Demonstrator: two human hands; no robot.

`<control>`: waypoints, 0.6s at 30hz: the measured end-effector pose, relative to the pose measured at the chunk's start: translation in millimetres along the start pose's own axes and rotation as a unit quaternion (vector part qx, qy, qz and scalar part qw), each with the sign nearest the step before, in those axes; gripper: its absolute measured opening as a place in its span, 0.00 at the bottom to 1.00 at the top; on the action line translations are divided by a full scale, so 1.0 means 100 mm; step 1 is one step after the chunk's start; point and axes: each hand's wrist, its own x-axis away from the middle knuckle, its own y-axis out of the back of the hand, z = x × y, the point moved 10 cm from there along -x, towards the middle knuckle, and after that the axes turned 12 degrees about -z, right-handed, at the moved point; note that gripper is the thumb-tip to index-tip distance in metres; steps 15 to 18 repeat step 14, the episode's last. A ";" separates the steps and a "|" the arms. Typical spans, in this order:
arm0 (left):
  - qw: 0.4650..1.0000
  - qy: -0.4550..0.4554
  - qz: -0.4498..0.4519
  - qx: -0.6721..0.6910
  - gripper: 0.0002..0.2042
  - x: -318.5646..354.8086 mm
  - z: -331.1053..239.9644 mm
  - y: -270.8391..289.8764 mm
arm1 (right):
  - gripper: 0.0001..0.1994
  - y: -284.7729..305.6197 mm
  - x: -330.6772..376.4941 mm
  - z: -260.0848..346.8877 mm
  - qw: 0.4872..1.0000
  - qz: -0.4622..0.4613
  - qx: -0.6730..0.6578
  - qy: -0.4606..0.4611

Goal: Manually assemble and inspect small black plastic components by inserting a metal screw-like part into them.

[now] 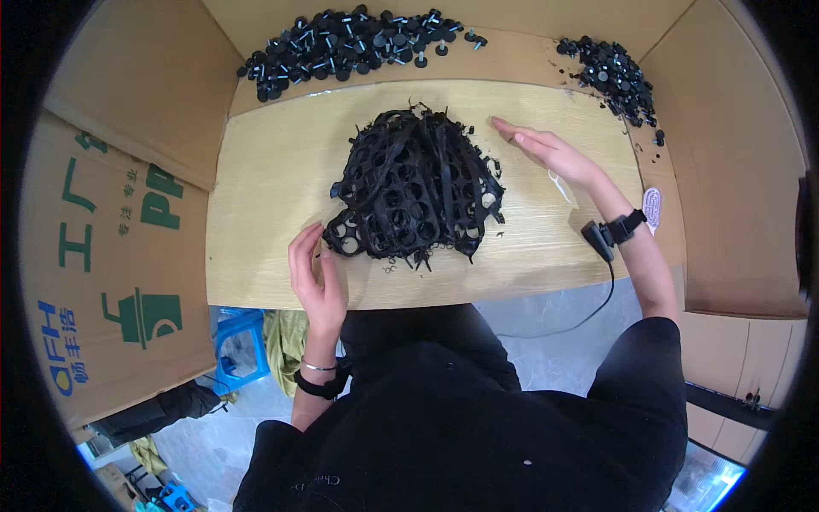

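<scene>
A heap of black punched strips (415, 186), full of round holes, lies in the middle of a pale wooden board (273, 171). My left hand (314, 275) rests on the board at the heap's near left edge, fingers apart and upright, touching or almost touching the strips. My right hand (550, 152) lies flat and open on the board to the right of the heap, fingers pointing toward the far side, holding nothing. A dark band with a small device and a cable sits on the right wrist (616, 230).
Cardboard walls (136, 94) surround the board. Two piles of small black round parts with pins lie at the back: a large pile (350, 47) at centre-left and a smaller pile (614, 77) at the right. A blue stool (239, 341) stands below left.
</scene>
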 end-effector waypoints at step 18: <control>1.000 0.004 0.001 0.015 0.16 0.01 0.05 0.03 | 0.36 0.39 -0.30 -0.12 0.937 -0.241 0.247 -0.048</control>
